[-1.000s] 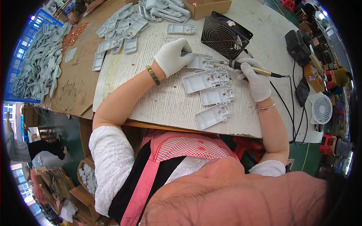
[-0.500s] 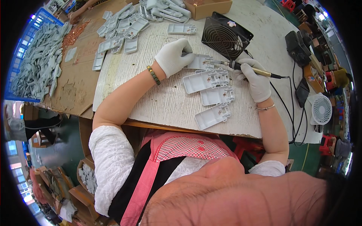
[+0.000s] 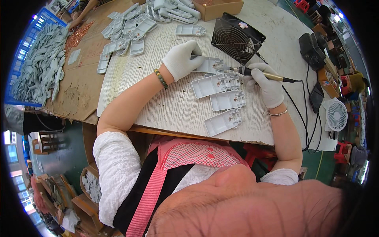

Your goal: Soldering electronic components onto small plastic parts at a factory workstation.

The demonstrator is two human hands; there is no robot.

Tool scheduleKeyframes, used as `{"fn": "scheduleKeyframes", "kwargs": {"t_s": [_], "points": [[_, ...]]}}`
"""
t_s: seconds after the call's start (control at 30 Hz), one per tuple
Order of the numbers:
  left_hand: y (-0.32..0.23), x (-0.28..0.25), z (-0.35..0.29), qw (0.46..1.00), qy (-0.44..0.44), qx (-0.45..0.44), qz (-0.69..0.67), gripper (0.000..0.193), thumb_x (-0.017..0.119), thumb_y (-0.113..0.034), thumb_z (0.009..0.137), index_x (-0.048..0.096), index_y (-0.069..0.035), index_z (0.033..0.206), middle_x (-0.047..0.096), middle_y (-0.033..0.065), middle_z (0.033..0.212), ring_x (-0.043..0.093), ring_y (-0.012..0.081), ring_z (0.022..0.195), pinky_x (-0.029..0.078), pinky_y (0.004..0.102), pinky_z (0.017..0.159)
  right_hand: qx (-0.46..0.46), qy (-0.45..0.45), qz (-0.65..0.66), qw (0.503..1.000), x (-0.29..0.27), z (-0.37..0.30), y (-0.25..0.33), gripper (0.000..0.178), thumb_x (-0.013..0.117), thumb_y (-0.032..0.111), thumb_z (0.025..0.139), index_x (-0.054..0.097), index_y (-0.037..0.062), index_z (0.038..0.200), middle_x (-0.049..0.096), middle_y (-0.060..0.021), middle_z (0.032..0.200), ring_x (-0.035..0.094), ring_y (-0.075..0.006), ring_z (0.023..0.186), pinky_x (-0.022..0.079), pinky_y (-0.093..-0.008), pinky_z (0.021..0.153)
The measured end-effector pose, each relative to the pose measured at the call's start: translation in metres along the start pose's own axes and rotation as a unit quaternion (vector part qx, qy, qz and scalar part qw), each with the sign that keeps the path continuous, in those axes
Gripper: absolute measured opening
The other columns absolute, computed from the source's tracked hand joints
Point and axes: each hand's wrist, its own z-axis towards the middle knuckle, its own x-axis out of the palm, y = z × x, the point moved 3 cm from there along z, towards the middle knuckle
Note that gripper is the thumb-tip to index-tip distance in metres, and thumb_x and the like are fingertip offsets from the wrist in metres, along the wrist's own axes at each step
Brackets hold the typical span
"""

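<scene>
My right hand [image 3: 265, 83], in a white glove, grips a soldering iron [image 3: 272, 76] with a dark and gold handle. Its tip points left, at the right end of a pale grey plastic case [image 3: 208, 65]. My left hand [image 3: 182, 59], gloved too, is closed, with its thumb against that case's left end; whether its curled fingers hold anything else is hidden. Just nearer to me lie more such cases, an upper one [image 3: 206, 86], a middle one [image 3: 223, 101] and a lower one [image 3: 219, 123], each with a shallow compartment and small metal parts at the right.
A black fan [image 3: 238, 38] stands beyond the iron. Another case [image 3: 190, 30] and a heap of cases [image 3: 128, 29] lie at the back. Left is a blue basket [image 3: 23, 51] of grey parts; right are a black box [image 3: 312, 49], cables and a small white fan [image 3: 336, 114].
The iron's tip has shifted slightly towards me and right over the case. My left hand has stayed in place. At the far left, another person's arm and legs have moved.
</scene>
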Motion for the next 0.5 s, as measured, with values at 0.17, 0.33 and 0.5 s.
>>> {"fn": "scheduleKeyframes", "kwargs": {"t_s": [0.17, 0.33, 0.5], "points": [[-0.0005, -0.0002, -0.0002, 1.0, 0.002, -0.002, -0.003, 0.015, 0.065, -0.015, 0.078, 0.057, -0.002, 0.08, 0.063, 0.0071, 0.072, 0.061, 0.0157, 0.066, 0.049, 0.0275, 0.063, 0.0, 0.002, -0.009, 1.0, 0.0004, -0.0001, 0.0008, 0.018, 0.058, 0.011, 0.087, 0.061, -0.0012, 0.099, 0.066, -0.009, 0.083, 0.06, -0.0099, 0.067, 0.049, -0.0219, 0.061], [-0.0004, -0.0003, -0.0006, 1.0, 0.003, -0.002, -0.002, 0.015, 0.065, -0.014, 0.078, 0.057, -0.002, 0.08, 0.063, 0.007, 0.072, 0.061, 0.0156, 0.065, 0.049, 0.0275, 0.062, -0.007, 0.005, -0.027, 1.0, 0.0011, -0.0005, 0.0011, 0.018, 0.058, 0.011, 0.087, 0.061, -0.0014, 0.099, 0.066, -0.0092, 0.083, 0.06, -0.0103, 0.067, 0.049, -0.0221, 0.062], [-0.0009, -0.0026, 0.0021, 0.999, -0.001, 0.024, 0.031, 0.018, 0.066, -0.018, 0.078, 0.059, -0.003, 0.082, 0.063, 0.0081, 0.078, 0.061, 0.0184, 0.07, 0.05, 0.0301, 0.065, -0.01, -0.006, 0.01, 1.0, -0.0021, 0.0005, -0.0018, 0.019, 0.056, 0.013, 0.089, 0.06, -0.0009, 0.1, 0.066, -0.0094, 0.082, 0.061, -0.0106, 0.066, 0.049, -0.0219, 0.061]]}}
